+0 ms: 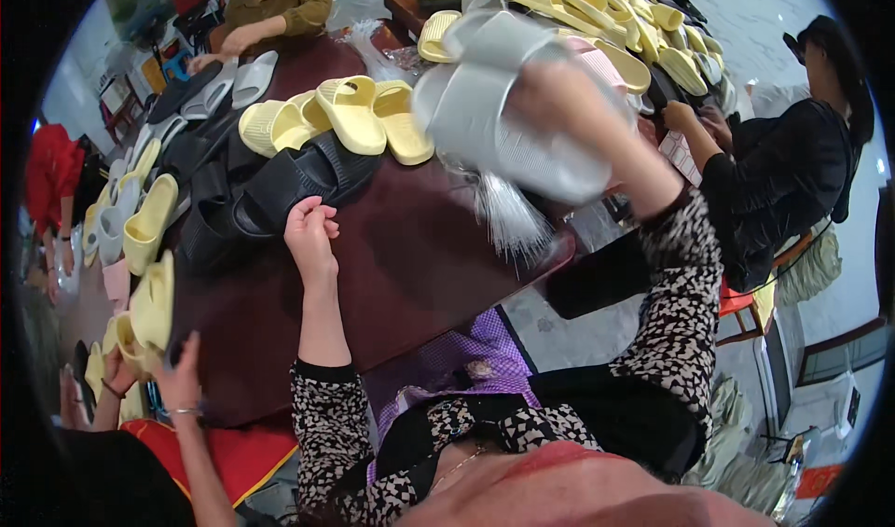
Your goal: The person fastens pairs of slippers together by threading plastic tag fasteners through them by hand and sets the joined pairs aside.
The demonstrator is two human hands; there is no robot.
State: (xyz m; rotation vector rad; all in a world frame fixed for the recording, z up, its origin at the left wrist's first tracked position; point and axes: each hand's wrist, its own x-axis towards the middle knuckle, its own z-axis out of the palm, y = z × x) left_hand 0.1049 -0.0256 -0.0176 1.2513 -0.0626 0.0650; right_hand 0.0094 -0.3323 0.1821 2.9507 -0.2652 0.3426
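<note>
My right hand [552, 107] grips a pair of grey slippers [466, 107] raised over the table's right side; hand and slippers are smeared by motion. My left hand [312, 233] hovers over the dark red table [373, 275], its fingers curled in with nothing visible in them. Just beyond it lie black slippers [280, 191] in a row, close to my fingertips. Behind those, yellow slippers [352, 117] lean together. Below the grey pair, a bundle of clear plastic strands [511, 217] lies on the table near its right edge.
Yellow slippers [597, 9] are heaped at the far right. Grey and yellow slippers [149, 224] line the left side. At the lower left a co-worker's hands [177, 378] handle a yellow slipper. Other people sit at the far side [275, 14] and at the right [792, 163].
</note>
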